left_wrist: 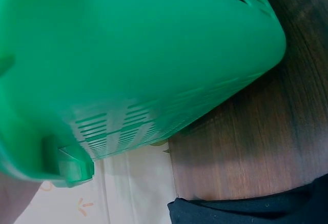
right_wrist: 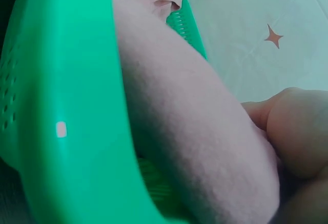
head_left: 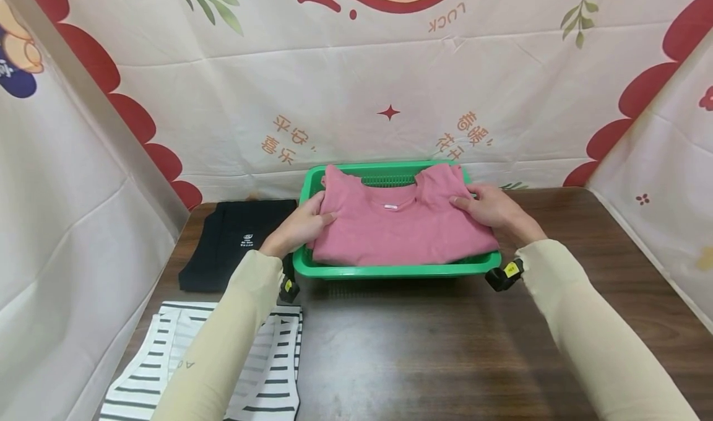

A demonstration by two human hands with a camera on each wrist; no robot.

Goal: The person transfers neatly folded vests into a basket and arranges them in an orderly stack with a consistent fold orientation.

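1. The green basket [head_left: 395, 271] stands near the far edge of the brown table [head_left: 401, 347], just before the white hanging cloth [head_left: 362, 86]; wood shows in front of it and at its right.
2. At left, the black garment [head_left: 223, 247] lies beside the basket, and the striped garment [head_left: 278, 359] nearer the person.
3. The pink shirt [head_left: 401, 232] is in the basket, collar toward the far side; whether it touches the bottom, I cannot tell.
4. The left hand [head_left: 303, 223] and the right hand [head_left: 492, 209] pinch its two sides.
5. Only the left wrist view shows slots outside the basket; the right wrist view shows the shirt's thick, rounded fold.
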